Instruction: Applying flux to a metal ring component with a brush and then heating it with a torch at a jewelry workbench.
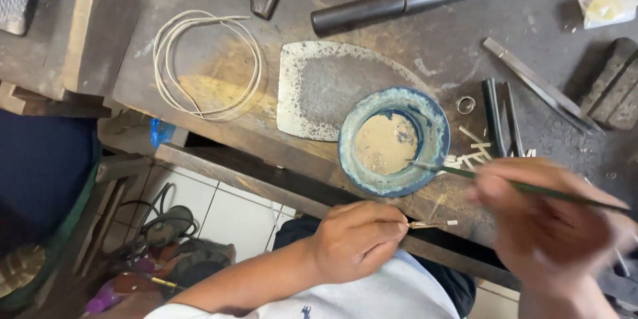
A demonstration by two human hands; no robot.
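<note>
worn workbench, bowl of paste

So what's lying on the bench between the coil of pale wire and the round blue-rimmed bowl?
In the head view, a flat grey metal plate with one rounded end lies between the wire coil and the bowl, which overlaps its edge.

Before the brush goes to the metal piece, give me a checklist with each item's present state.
1. Left hand pinches the small metal piece at its fingertips: ok.
2. Right hand holds the green brush: ok.
3. Brush tip reaches into the blue bowl: ok.
4. Brush loaded with paste: cannot tell, tip too small.
5. Right hand steady: not ok, it is motion-blurred.
6. Bowl sits fully on the workbench: ok.
</note>
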